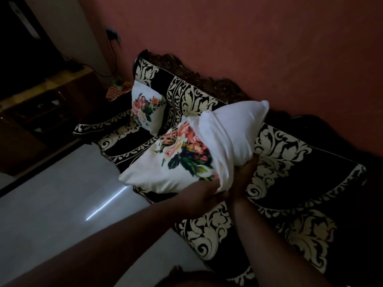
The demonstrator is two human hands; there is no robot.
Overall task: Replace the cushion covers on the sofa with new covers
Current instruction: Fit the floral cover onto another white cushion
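Over the sofa seat I hold a white cushion (pixel 234 129) partly inside a white cover printed with flowers (pixel 172 160). The bare end of the cushion sticks out toward the wall. My left hand (pixel 207 190) grips the bunched open edge of the flowered cover from below. My right hand (pixel 246 166) grips the same end of the cushion, its fingers partly hidden under the fabric. A second cushion in a flowered cover (pixel 147 108) leans upright against the backrest at the far end of the sofa (pixel 290 154).
The sofa has black-and-cream leaf-patterned upholstery and a carved dark wooden back (pixel 192 73) against a reddish wall. A pale glossy floor (pixel 51 199) lies left of it. A dark wooden cabinet (pixel 37 108) with a television stands at the far left.
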